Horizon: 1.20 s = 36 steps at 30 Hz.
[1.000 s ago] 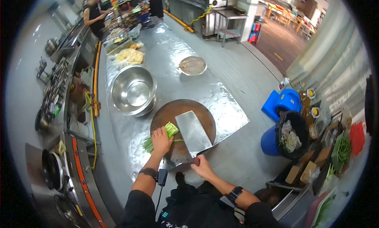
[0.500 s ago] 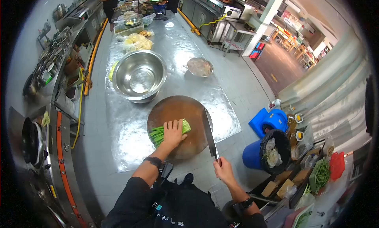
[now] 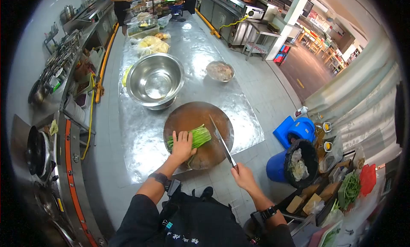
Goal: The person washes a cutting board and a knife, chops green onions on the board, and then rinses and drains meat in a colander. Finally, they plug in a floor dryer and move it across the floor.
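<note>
My left hand rests on a bunch of long green stalks, its fingers curled over the left part. The stalks lie on a round brown chopping board, their pale cut ends pointing right. In my right hand is the handle of a long kitchen knife. Its blade slants up and left over the board's right half, just right of the stalks and apart from them. A few loose strands lie on the board below the left hand.
A large steel bowl stands behind the board, with a smaller bagged bowl to its right. Filled plastic bags sit farther back on the metal table. A blue bin stands at right; a person is far left.
My left hand has shifted on the bunch, fingers now closer together, and the stalks have turned slightly, right end raised. The knife has tilted leftward over the board. The view has moved slightly.
</note>
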Available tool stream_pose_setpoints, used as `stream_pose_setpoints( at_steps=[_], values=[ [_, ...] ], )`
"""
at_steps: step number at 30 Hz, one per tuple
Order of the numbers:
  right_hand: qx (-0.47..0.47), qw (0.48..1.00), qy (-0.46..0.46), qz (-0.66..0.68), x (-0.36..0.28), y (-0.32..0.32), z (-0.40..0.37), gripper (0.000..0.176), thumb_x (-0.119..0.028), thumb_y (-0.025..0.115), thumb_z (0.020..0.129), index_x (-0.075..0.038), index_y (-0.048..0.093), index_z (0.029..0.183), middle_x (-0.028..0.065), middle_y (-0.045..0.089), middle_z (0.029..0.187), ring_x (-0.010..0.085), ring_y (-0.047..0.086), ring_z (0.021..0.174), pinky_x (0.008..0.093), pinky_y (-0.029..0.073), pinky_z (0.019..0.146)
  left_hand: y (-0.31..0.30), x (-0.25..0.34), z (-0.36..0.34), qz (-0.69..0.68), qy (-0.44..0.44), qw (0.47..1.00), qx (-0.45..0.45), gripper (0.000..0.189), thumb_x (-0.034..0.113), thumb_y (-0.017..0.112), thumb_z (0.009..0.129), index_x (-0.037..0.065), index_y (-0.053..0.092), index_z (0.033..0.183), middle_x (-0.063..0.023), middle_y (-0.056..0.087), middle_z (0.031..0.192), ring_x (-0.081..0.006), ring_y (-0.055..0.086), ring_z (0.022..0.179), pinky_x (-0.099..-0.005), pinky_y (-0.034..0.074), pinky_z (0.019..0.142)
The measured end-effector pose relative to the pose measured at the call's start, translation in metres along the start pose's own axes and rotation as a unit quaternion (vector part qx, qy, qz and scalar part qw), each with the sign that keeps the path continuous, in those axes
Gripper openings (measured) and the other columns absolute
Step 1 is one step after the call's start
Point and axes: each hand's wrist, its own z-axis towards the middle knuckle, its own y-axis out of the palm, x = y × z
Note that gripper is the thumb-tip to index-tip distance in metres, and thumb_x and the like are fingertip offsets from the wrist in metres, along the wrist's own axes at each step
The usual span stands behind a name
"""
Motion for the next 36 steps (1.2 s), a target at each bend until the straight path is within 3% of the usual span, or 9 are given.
stream_pose_setpoints(
  at_steps=[3,7,16,22,26,27,30,33,36],
  values=[
    [-0.054,0.998,-0.028,0.001,-0.001,-0.004,0.002,0.022,-0.021,0.054,0.084,0.001,0.05,0.084,0.0203,0.057,0.071,0.0401,0.056,0.068,0.0449,0.042,0.059,0.01,-0.003,0.002,-0.009,0.01,1.0,0.026,0.072,0.038,0.066,0.07,-0.001,0.037,0.124,-0.0169,0.04,0.121,-0.0324,0.034,0.118,-0.0554,0.019,0.101],
    [-0.054,0.997,0.042,0.047,-0.005,-0.014,0.009,0.023,-0.022,0.054,0.084,0.0,0.05,0.086,0.0215,0.058,0.075,0.0407,0.056,0.074,0.0467,0.043,0.062,0.008,-0.003,0.002,-0.019,0.008,0.999,0.029,0.069,0.038,0.065,0.073,0.0,0.038,0.123,-0.0158,0.04,0.122,-0.0329,0.033,0.119,-0.0545,0.02,0.101],
    [-0.039,0.999,-0.031,-0.017,-0.017,-0.004,0.013,0.023,-0.02,0.055,0.083,0.002,0.049,0.088,0.0229,0.059,0.076,0.0409,0.057,0.072,0.0475,0.043,0.062,0.005,-0.016,0.004,-0.041,0.0,0.999,-0.027,0.078,0.046,0.063,0.073,-0.002,0.034,0.127,-0.0173,0.038,0.126,-0.0362,0.038,0.11,-0.0477,0.028,0.097],
    [-0.058,0.997,0.013,0.054,-0.042,-0.025,-0.003,0.022,-0.018,0.054,0.084,0.003,0.05,0.088,0.021,0.058,0.073,0.0388,0.057,0.068,0.0429,0.043,0.057,-0.016,0.009,-0.01,0.01,-0.063,0.998,-0.022,0.098,0.061,0.059,0.067,-0.003,0.025,0.133,-0.0188,0.034,0.13,-0.038,0.032,0.118,-0.0554,0.018,0.101],
    [-0.097,0.989,0.042,0.1,-0.047,-0.026,-0.014,0.023,-0.02,0.052,0.085,0.002,0.051,0.09,0.02,0.058,0.07,0.0373,0.058,0.065,0.0416,0.043,0.056,-0.013,0.008,-0.012,0.002,-0.058,0.997,-0.042,0.098,0.052,0.064,0.066,-0.008,0.021,0.132,-0.0235,0.031,0.132,-0.0397,0.03,0.119,-0.0594,0.015,0.099],
    [-0.1,0.988,0.045,0.105,-0.048,-0.025,-0.015,0.023,-0.021,0.052,0.086,0.002,0.051,0.091,0.0198,0.058,0.07,0.037,0.058,0.065,0.0416,0.043,0.056,-0.012,0.005,-0.012,0.0,-0.046,0.999,-0.007,0.091,0.041,0.065,0.067,-0.008,0.023,0.131,-0.024,0.033,0.129,-0.0395,0.033,0.117,-0.0547,0.02,0.099],
    [-0.107,0.988,0.038,0.102,-0.049,-0.023,-0.016,0.024,-0.022,0.05,0.087,0.002,0.051,0.091,0.0194,0.058,0.068,0.0369,0.058,0.063,0.0417,0.043,0.056,-0.004,-0.005,-0.012,-0.034,-0.035,0.998,0.037,0.082,0.034,0.066,0.067,-0.008,0.03,0.127,-0.0234,0.038,0.124,-0.038,0.037,0.112,-0.0477,0.027,0.097],
    [-0.111,0.989,-0.009,0.101,-0.042,-0.016,-0.013,0.018,-0.016,0.046,0.09,0.0,0.047,0.082,0.0023,0.047,0.056,0.0097,0.048,0.043,0.0266,0.038,0.039,0.002,-0.005,-0.013,-0.014,-0.019,0.999,0.03,0.072,0.031,0.064,0.069,-0.008,0.035,0.123,-0.0219,0.042,0.119,-0.0359,0.04,0.109,-0.0433,0.031,0.094],
    [-0.146,0.982,0.015,0.117,-0.043,-0.013,-0.009,0.019,-0.017,0.044,0.091,0.0,0.046,0.082,0.0024,0.048,0.058,0.0097,0.048,0.044,0.0267,0.038,0.039,0.008,-0.006,-0.014,-0.001,-0.014,0.999,0.051,0.065,0.03,0.062,0.071,-0.007,0.04,0.12,-0.0205,0.044,0.119,-0.0341,0.04,0.109,-0.043,0.031,0.094]
  ],
)
